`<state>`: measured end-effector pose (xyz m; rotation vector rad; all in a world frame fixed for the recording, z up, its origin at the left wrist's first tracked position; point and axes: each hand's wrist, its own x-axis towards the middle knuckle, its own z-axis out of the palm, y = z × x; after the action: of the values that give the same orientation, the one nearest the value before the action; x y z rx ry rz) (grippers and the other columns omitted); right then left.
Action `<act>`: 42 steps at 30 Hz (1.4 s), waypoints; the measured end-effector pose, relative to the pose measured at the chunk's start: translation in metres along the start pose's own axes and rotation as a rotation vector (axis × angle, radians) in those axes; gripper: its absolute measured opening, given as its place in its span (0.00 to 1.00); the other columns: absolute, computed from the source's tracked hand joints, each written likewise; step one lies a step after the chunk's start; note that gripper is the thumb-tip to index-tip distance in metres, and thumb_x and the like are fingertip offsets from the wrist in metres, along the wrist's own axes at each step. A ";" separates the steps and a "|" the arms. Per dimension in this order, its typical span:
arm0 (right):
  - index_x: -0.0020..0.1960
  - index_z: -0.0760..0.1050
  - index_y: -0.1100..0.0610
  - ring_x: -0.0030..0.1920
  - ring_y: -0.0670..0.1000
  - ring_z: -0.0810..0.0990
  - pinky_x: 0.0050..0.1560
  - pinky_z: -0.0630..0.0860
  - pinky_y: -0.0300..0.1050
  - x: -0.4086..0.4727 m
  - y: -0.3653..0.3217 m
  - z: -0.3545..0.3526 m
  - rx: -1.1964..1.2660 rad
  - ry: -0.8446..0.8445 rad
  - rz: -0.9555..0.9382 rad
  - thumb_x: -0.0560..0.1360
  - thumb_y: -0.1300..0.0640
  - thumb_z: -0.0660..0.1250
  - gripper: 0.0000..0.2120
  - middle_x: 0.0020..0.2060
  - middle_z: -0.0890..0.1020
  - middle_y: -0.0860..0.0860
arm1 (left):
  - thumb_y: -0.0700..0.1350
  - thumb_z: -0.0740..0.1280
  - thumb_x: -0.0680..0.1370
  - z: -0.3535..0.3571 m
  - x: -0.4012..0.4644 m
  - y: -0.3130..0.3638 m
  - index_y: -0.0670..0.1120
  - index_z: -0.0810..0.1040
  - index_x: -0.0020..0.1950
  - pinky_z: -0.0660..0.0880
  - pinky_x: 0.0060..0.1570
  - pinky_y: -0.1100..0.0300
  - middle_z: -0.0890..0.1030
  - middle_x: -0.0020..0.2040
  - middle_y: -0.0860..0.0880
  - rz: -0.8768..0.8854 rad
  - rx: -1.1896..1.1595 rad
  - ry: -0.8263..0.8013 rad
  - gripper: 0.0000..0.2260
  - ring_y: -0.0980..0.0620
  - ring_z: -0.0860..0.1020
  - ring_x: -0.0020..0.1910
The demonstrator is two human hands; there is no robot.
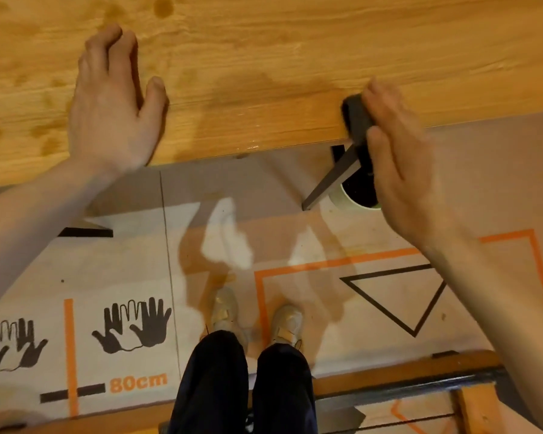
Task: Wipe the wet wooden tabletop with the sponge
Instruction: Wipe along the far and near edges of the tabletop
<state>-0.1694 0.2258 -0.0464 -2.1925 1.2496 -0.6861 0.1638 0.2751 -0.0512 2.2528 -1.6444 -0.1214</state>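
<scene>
Right hand (pixel 398 170): fingers (pixel 381 100) lie nearly straight over the sponge (pixel 356 115), thumb along its near side. They look to be pressing it flat, not a tight curl; whether the thumb pinches it is hard to tell through the blur. The sponge sits at the counter (pixel 264 51) front edge, partly overhanging it, probably so the stroke carries water off the lip. The flat palm likely spreads pressure for an even wipe.

Left hand (pixel 113 98): fingers loosely bent, tips and palm resting on the wood well left of the sponge, holding nothing. It probably braces the body while the other arm sweeps.

Sponge: dark grey to black, blocky, mostly hidden under the fingers.

Counter: light wood with visible grain. A darker damp patch lies between the two hands, reaching the front edge, with glossy streaks there. Scattered dark drops sit left of the left hand and near the top, so wiping seems unfinished.
</scene>
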 end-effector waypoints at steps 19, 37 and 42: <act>0.65 0.76 0.65 0.67 0.58 0.75 0.68 0.70 0.56 0.008 -0.057 0.104 -0.172 0.177 -0.556 0.76 0.69 0.69 0.17 0.65 0.77 0.59 | 0.56 0.52 0.83 -0.001 -0.001 0.000 0.40 0.60 0.80 0.61 0.75 0.51 0.59 0.80 0.42 0.003 0.026 0.013 0.29 0.44 0.59 0.79; 0.68 0.72 0.63 0.71 0.56 0.70 0.72 0.65 0.58 0.015 -0.062 0.077 -0.143 -0.008 -0.411 0.81 0.55 0.64 0.19 0.68 0.73 0.58 | 0.53 0.53 0.86 -0.012 0.005 -0.011 0.41 0.58 0.80 0.56 0.75 0.60 0.61 0.79 0.44 0.058 -0.148 -0.079 0.26 0.46 0.59 0.79; 0.70 0.70 0.65 0.73 0.57 0.66 0.75 0.60 0.58 0.000 -0.072 0.076 -0.114 0.097 -0.173 0.84 0.56 0.55 0.19 0.70 0.71 0.59 | 0.50 0.54 0.86 -0.044 -0.012 -0.077 0.41 0.63 0.78 0.60 0.72 0.59 0.66 0.75 0.42 0.104 -0.154 -0.087 0.23 0.44 0.64 0.75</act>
<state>-0.0755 0.2715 -0.0552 -2.4074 1.1820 -0.8166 0.2413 0.3172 -0.0364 2.0701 -1.7298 -0.3134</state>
